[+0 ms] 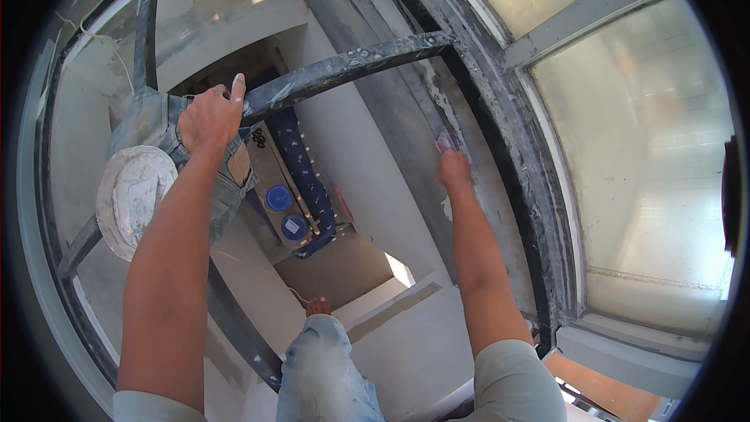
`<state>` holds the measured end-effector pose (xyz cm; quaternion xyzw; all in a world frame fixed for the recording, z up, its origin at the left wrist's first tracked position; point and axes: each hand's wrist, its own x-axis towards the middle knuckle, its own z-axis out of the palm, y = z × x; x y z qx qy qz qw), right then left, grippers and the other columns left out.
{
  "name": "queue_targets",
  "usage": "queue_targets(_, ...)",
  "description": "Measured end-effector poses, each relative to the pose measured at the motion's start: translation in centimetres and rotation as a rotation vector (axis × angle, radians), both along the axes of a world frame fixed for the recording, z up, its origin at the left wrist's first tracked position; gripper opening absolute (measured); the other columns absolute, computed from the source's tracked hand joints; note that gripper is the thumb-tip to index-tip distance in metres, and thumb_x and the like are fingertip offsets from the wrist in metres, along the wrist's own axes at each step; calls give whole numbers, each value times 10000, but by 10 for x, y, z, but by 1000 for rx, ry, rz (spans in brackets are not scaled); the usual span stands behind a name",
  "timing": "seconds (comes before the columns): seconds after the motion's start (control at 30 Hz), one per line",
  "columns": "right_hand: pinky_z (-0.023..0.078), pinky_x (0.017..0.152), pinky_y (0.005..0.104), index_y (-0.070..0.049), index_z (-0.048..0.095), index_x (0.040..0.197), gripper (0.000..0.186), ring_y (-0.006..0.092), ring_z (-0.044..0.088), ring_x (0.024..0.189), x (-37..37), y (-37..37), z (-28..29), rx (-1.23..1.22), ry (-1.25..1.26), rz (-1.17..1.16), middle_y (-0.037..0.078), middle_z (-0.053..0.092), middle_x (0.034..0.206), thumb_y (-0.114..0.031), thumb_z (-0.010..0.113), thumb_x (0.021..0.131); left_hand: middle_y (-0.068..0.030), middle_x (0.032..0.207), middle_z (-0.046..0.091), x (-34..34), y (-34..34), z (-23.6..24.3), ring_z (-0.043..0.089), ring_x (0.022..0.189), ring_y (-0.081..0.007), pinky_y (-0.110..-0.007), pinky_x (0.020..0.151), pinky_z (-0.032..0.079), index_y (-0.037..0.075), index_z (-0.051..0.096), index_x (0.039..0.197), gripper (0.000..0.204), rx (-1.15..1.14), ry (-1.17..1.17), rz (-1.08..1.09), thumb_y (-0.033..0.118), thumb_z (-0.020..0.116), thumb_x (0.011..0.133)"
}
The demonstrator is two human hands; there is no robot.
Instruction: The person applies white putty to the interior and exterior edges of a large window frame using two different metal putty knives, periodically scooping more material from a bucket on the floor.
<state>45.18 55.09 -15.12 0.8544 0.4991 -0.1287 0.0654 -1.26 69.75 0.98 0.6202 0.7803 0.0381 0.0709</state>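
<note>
My left hand [209,116] is closed over a dark, paint-spattered metal bar [344,68] at its left part, where worn denim jeans [160,121] are draped. One finger lies stretched along the bar. Beside my left forearm, a round white bucket lid or shallow pan [137,199] smeared with white filler rests against the denim. Further right, my right hand [454,169] is closed around a small pale pinkish piece [444,141], whose kind I cannot make out. It is held up to the grey, patchy wall strip [375,62], next to a rough whitish seam.
A deep drop opens below the bars, with two blue round lids or buckets [279,198] and dark blue patterned cloth [301,164] far down. My jeans-clad leg and bare foot [319,306] show at the bottom. Frosted panes [633,109] in a frame stand right; a thin cord hangs upper left.
</note>
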Motion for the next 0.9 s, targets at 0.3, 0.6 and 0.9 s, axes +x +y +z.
queue_targets(0.3,535,1006,507,-10,696,1171,345,452,661,1155,-3,-30,21,-92,88,121,293,692,1190,-74,692,832,-176,1134,754,-14,-4,-1,702,1099,-385,-474,935,536,177,750,1239,693,-33,21,-6,701,361,1006)
queue_targets(0.6,535,989,499,2,686,1189,391,459,665,1128,51,-11,17,-6,156,16,310,699,1141,-33,659,801,-161,1092,767,2,-3,-10,718,1062,-376,-473,903,545,164,768,1189,674,32,3,-11,682,375,1010)
queue_targets(0.9,526,982,512,10,695,1170,369,480,657,1126,-11,-20,24,165,235,51,336,691,1131,-39,648,807,-169,1052,767,-13,-5,-6,722,1029,-374,-479,889,547,146,780,1126,647,46,34,-10,654,398,1010)
